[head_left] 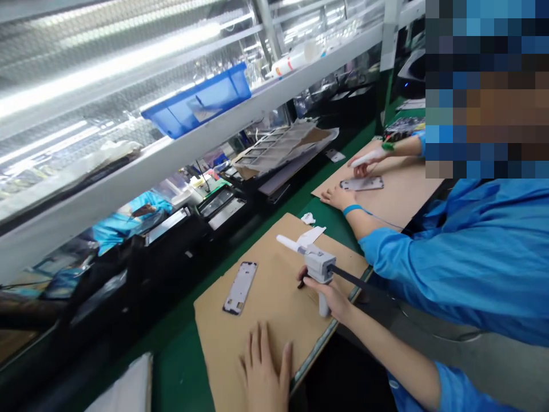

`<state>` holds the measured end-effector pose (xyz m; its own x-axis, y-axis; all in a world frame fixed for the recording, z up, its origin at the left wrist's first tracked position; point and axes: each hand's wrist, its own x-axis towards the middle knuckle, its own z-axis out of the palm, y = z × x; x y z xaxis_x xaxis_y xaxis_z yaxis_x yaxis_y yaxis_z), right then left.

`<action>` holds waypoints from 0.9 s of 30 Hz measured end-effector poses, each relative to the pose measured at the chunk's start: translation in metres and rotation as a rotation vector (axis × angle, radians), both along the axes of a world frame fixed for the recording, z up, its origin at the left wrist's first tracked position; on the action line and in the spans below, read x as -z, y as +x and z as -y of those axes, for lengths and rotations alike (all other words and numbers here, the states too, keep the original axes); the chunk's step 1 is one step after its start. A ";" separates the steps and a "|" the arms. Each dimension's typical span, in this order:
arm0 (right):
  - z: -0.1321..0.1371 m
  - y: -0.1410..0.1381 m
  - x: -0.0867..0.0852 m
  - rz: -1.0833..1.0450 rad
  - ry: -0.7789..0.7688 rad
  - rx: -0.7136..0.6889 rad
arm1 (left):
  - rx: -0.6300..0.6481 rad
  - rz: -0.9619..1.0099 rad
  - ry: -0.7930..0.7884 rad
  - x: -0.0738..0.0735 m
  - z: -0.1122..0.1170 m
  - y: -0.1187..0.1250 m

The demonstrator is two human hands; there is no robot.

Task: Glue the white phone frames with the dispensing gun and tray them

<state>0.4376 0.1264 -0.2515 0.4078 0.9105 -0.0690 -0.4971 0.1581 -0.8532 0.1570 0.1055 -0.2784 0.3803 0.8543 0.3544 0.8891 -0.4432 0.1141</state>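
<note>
My right hand is wrapped round the handle of a grey glue dispensing gun. The gun has a white nozzle toward the upper left and a dark rod out of its back. My left hand lies flat on a brown cardboard sheet, fingers spread, holding nothing. Beyond my left fingertips, a flat grey phone frame with dark ends and small cutouts rests on the cardboard, apart from both hands. Under the nozzle lies a piece of white paper, with a crumpled white scrap behind it.
To my right a co-worker in a blue sleeve works on another cardboard sheet with a similar frame. A blue bin sits on the shelf rail above. Black trays line the bench's back; a white-topped board lies lower left.
</note>
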 end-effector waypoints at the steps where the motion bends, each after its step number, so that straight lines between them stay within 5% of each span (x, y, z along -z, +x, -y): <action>1: 0.003 0.001 0.001 -0.046 -0.030 -0.004 | 0.010 -0.010 0.003 0.002 0.006 0.000; 8: 0.015 -0.001 0.005 -0.148 -0.131 -0.009 | 0.015 -0.118 -0.060 -0.013 0.017 0.003; 14: 0.021 -0.001 0.001 -0.171 -0.106 0.015 | -0.002 -0.227 -0.284 -0.061 -0.044 0.017; 20: 0.019 -0.004 0.004 -0.251 -0.123 0.023 | 0.017 -0.183 -0.257 -0.088 -0.090 0.037; 24: 0.015 -0.005 0.008 -0.234 -0.129 0.002 | 0.025 -0.181 -0.249 -0.091 -0.083 0.048; 27: 0.016 -0.004 0.011 -0.201 -0.110 -0.003 | 0.019 -0.192 -0.293 -0.083 -0.050 0.043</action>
